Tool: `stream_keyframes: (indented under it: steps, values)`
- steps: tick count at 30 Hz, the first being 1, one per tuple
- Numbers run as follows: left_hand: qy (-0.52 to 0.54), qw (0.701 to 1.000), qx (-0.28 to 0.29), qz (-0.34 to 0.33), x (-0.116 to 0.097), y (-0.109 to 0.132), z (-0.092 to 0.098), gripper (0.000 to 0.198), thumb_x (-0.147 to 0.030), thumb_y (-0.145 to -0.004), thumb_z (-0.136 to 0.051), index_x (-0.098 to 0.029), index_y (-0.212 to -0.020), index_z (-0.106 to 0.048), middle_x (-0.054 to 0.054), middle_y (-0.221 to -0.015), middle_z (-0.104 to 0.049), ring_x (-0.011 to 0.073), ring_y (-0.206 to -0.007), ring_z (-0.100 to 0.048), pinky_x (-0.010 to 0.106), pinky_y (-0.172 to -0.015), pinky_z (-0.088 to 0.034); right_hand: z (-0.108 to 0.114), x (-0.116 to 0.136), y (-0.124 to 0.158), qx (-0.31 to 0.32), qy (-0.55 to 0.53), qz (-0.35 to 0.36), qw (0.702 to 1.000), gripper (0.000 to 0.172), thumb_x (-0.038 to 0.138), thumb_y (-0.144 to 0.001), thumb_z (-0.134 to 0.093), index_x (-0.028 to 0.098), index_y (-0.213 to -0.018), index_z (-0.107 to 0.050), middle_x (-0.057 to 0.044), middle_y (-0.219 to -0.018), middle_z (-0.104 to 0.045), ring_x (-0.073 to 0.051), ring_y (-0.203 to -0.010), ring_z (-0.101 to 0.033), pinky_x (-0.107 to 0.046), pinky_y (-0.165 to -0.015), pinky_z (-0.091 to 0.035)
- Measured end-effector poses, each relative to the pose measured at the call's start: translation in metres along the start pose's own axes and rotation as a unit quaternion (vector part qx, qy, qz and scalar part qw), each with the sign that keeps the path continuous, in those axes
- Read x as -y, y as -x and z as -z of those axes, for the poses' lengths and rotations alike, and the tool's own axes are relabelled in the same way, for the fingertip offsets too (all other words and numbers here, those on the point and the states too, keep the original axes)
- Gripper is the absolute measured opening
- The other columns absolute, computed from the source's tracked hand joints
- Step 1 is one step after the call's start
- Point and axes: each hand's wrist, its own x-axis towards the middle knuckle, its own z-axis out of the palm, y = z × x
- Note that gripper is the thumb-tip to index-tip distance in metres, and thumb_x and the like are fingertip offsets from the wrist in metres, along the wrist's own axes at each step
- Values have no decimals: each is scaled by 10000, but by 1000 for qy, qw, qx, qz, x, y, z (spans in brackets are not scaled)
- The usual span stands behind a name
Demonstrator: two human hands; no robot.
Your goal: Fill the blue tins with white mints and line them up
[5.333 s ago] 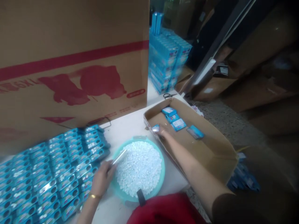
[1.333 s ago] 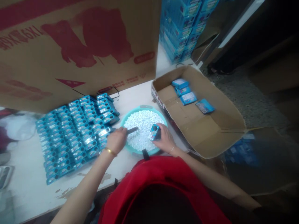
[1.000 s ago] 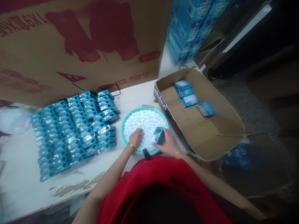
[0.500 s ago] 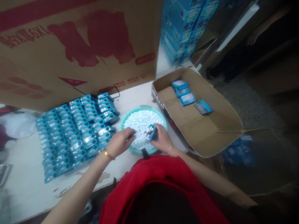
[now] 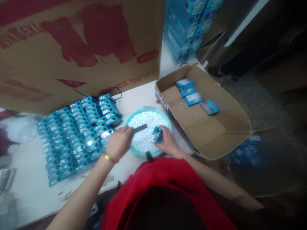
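Observation:
A turquoise basin [image 5: 149, 108] full of small white pellets [image 5: 146, 145] stands on the table in front of me. My left hand [image 5: 120, 142] is closed around one end of a dark flat strip [image 5: 140, 128], whose other end points right above the pellets. On the basin's right side my right hand [image 5: 168, 142] grips a small blue box [image 5: 157, 134], tilted, with a dark round opening at its top. Left of the basin, several rows of similar blue boxes [image 5: 76, 127] with round holes lie packed together.
An open cardboard tray [image 5: 203, 137] with several blue packs [image 5: 192, 98] sits at the right. A large printed carton [image 5: 107, 38] rises behind the rows. Stacked blue packages [image 5: 183, 35] stand at the back. Part of another person shows dimly at the upper right.
The dark strip now sticks out clearly from my left hand, which has drawn slightly left, away from the pellets. My right hand keeps the small blue box in nearly the same place.

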Motion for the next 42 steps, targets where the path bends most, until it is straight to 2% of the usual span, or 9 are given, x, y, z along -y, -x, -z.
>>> stream_keyframes:
  steps: [3,6,11,16,22,28,35,39,42]
  values:
    - [72,994,63,58,20,-17,-68,207,-268,-923,-408,-163,-1013,-561,110,-994,-603,241,-926,-584,318,-714,-455,9,-1,1,-16,-9,-29,999,788,306,-690,-690,176,-1361,-298,-168,-1312,-481,-317,-1250,-453,-515,-1037,-408]
    - [182,979,66,65,6,-38,-128,207,-245,-912,-440,-182,-1078,-545,112,-1069,-607,236,-1014,-571,329,-805,-458,15,-1,4,-22,-12,-57,998,788,355,-687,-718,175,-1346,-323,-170,-1303,-491,-319,-1236,-469,-508,-1027,-416]
    - [255,965,21,61,-35,-63,-161,250,-273,-933,-416,-208,-1149,-524,83,-1188,-607,202,-1102,-562,301,-912,-433,18,2,10,-8,-18,-81,997,804,393,-687,-733,183,-1345,-322,-163,-1293,-505,-316,-1215,-489,-503,-1013,-424]
    - [302,952,-2,50,-10,-43,-142,270,-358,-907,-473,-195,-1108,-550,70,-1074,-653,193,-962,-618,285,-824,-465,18,2,12,-12,-20,-92,995,806,405,-692,-728,185,-1349,-317,-164,-1289,-508,-324,-1215,-488,-513,-1013,-421]
    - [322,945,-54,-31,20,-1,-78,249,-363,-903,-464,-205,-1076,-547,35,-917,-642,158,-796,-602,277,-745,-467,6,0,6,-14,2,-46,999,782,338,-700,-689,182,-1362,-304,-171,-1312,-482,-331,-1241,-459,-526,-1019,-418]
    - [179,981,2,-75,-2,4,-10,226,-305,-918,-411,-194,-1041,-565,65,-985,-636,175,-838,-604,282,-729,-468,-7,2,0,-4,19,29,999,790,231,-679,-630,165,-1380,-272,-173,-1336,-455,-327,-1279,-415,-534,-1053,-388]
    - [-17,997,35,-62,-51,8,45,235,-111,-876,-376,-151,-930,-601,116,-872,-609,226,-807,-586,301,-607,-444,-13,1,2,-3,4,49,999,815,227,-663,-637,164,-1388,-268,-167,-1348,-456,-315,-1294,-398,-536,-1073,-371]
    - [-17,999,2,-49,-39,8,48,222,-167,-904,-372,-170,-956,-587,97,-884,-607,222,-829,-580,288,-607,-436,-11,2,3,2,-1,9,1000,821,300,-688,-680,169,-1386,-268,-178,-1332,-471,-322,-1266,-436,-522,-1039,-410]
    - [8,1000,-3,13,-5,0,9,214,-259,-922,-383,-169,-992,-564,100,-967,-610,222,-877,-587,285,-647,-445,-6,2,3,13,-14,-32,999,836,396,-686,-718,169,-1369,-294,-178,-1305,-498,-326,-1227,-479,-504,-994,-454]
